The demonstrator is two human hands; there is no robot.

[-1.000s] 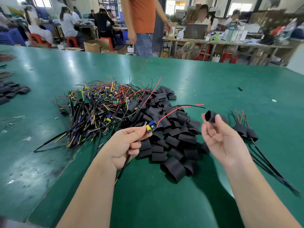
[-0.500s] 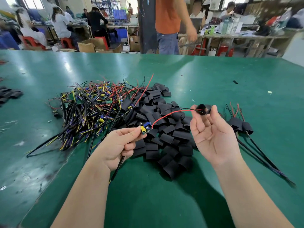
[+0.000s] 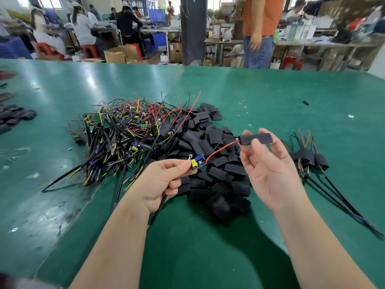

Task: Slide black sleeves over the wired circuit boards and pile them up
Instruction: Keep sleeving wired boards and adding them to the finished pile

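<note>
The person's two hands are held apart above the green table (image 3: 270, 97), joined only by a red wire (image 3: 220, 149). The left hand (image 3: 164, 180) pinches a small circuit board (image 3: 198, 162) between thumb and forefinger; the board shows a yellow part and a blue part and tilts up toward the right. A black cable (image 3: 158, 209) runs out of the bottom of that fist and down toward the table.

The right hand (image 3: 268, 174) is raised palm-up, its thumb and fingertips pinching a black sleeve (image 3: 255, 138) that lies roughly level, well clear of the table. The red wire leaves the board and enters the left end of the sleeve. A thin dark wire may go in beside it, though against the black heap behind it that is hard to make out. The board itself sits outside the sleeve.

Beneath and between the hands lies a heap of loose sleeves (image 3: 218, 184). To its left, touching it, is a tangle of wired boards (image 3: 125, 132) with red, yellow and dark leads. To the right of the right hand a small group of sleeved boards (image 3: 308, 159) rests on the table, black cables trailing toward the near right edge. More sleeves (image 3: 14, 117) lie at the far left edge.
</note>
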